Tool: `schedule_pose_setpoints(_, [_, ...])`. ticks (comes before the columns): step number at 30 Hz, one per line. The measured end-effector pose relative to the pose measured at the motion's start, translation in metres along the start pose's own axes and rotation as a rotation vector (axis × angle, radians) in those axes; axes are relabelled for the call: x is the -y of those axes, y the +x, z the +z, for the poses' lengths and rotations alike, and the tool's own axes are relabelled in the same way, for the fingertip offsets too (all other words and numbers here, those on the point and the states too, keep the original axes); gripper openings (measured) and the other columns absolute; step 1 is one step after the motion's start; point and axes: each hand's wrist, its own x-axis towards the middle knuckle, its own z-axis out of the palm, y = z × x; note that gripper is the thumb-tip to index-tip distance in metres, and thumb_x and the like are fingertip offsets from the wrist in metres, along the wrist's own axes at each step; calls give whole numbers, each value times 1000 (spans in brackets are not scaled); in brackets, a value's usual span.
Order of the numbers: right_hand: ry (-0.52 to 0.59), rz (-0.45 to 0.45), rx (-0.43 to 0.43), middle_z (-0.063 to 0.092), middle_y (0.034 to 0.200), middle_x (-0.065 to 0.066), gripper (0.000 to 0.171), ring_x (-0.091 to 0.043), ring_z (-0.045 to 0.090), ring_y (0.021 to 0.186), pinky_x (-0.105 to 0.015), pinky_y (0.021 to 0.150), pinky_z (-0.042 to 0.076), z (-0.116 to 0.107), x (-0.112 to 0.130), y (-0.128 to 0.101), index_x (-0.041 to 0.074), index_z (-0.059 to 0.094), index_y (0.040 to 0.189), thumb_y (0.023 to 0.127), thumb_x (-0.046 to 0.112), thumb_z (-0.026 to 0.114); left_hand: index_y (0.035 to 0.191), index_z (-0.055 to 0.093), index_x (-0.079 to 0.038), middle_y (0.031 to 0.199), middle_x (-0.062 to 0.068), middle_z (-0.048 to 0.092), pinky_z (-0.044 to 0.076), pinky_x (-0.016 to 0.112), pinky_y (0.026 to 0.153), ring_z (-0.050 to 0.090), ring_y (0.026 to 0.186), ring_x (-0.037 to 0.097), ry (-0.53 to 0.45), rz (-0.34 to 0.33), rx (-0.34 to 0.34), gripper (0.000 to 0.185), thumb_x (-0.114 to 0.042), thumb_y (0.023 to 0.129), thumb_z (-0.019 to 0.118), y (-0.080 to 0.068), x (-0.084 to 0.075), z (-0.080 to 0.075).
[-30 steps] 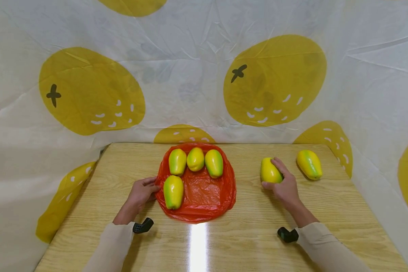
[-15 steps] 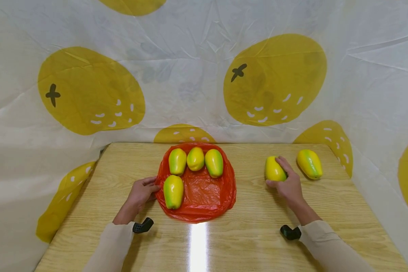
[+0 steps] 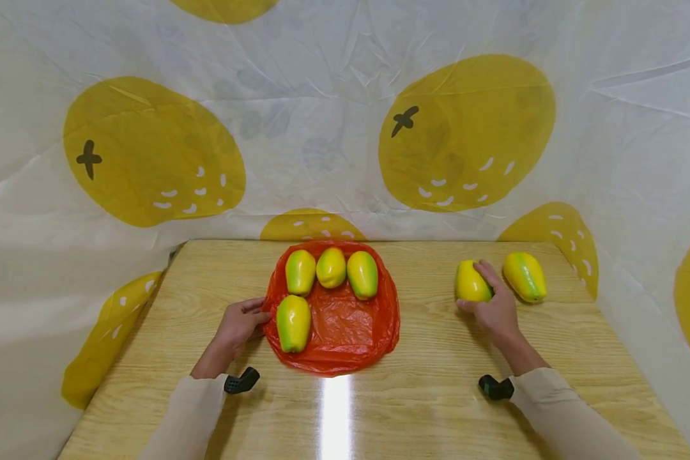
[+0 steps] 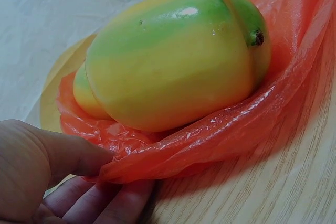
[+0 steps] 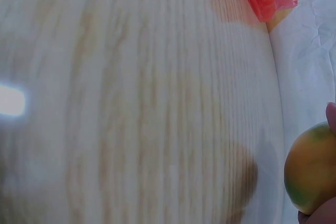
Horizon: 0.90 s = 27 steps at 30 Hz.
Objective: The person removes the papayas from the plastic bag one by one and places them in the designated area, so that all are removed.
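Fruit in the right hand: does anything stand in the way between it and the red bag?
Nothing visible: in the head view, only tabletop shows between the held fruit and the red bag. The left hand pinches the bag's left edge, and the loose fruit lies to the right of the held one.

We see a pale wooden table (image 3: 425,409) with fine grain, its far edge running along a white cloth (image 3: 310,147) that fills the background and lines the left and right sides too. Big mustard-yellow fruit shapes (image 3: 466,160) are printed on it, two with dark cross-shaped marks and several with small white dashes. We notice creases across the fabric, sharpest near the upper middle. Toward us, a bright white strip of reflected light (image 3: 335,421) gleams on the tabletop.
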Motion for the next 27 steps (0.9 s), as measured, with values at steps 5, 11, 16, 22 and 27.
schedule_pose_setpoints(5, [17,18,-6,18,176,-8,93,-40,12,162,-64,131,9,-2,-2,3,11,32,164,84,-3,79,149,53,3,142,26,64,66,30,82,75,94,13,-5,15,2,50,-1,101,64,-1,0,0])
schedule_pose_setpoints(11, [30,38,-19,18,176,-7,94,-39,12,163,-63,132,8,-3,-4,6,11,32,164,84,-3,79,149,53,2,141,26,64,65,28,79,74,91,10,-11,5,-13,50,-1,101,63,0,2,1])
schedule_pose_setpoints(16, [21,31,-30,19,176,-9,93,-39,12,163,-63,132,8,-4,-3,7,10,33,164,83,-4,78,150,52,2,141,25,65,65,29,81,74,92,10,-6,4,-18,51,-1,101,63,0,2,1])
schedule_pose_setpoints(22, [9,19,-46,21,175,-10,92,-38,12,163,-61,132,8,-6,-3,9,8,34,163,82,-5,78,151,50,2,144,26,63,65,32,84,75,97,13,-2,3,-10,52,-3,101,64,-1,2,0])
schedule_pose_setpoints(27, [0,10,-50,21,175,-11,92,-39,13,163,-60,133,8,-8,-4,12,7,34,163,83,-5,78,151,50,2,144,26,62,65,33,84,75,97,14,0,5,-6,53,-3,101,64,0,2,0])
